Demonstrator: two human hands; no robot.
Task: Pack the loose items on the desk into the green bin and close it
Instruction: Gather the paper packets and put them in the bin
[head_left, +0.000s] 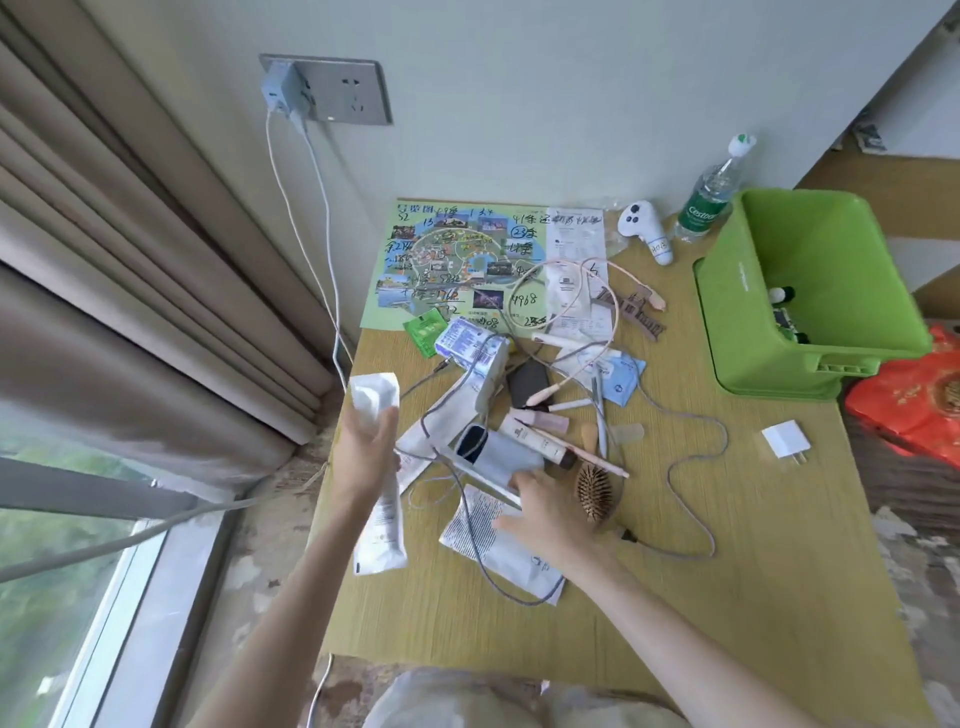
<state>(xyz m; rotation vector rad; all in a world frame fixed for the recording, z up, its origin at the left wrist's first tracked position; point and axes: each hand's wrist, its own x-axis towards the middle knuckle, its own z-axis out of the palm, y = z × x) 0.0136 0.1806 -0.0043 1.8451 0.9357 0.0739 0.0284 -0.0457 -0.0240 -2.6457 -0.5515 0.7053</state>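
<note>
Small wood-grain desk in a corner: white wall behind, curtain and window along the left edge. The right edge meets a patterned surface carrying a red bag.

Open room: bare wood shows along the near edge and in the strip between the central pile and the green bin. Only a white charger plug and loops of a grey cable lie there. The bin stands at the right rear corner, top open, with the water bottle just behind its left wall.

Hands: the left hand is raised over the desk's left edge, fingers curled round a long white packet held roughly upright. The right hand lies low in the pile, thumb spread wide. Its fingertips rest on a white-grey pouch, roughly straight; no pinch can be made out.

Hard to read: a few small dark and white things lie in the bin, half hidden by its near wall. The pile is tangled, and several tubes and packets overlap.

Around: a printed map sheet at the rear, a white controller, and a pink cable looped beside a hair clip. A hairbrush lies just right of the right hand. Two cords run up to a wall socket.
</note>
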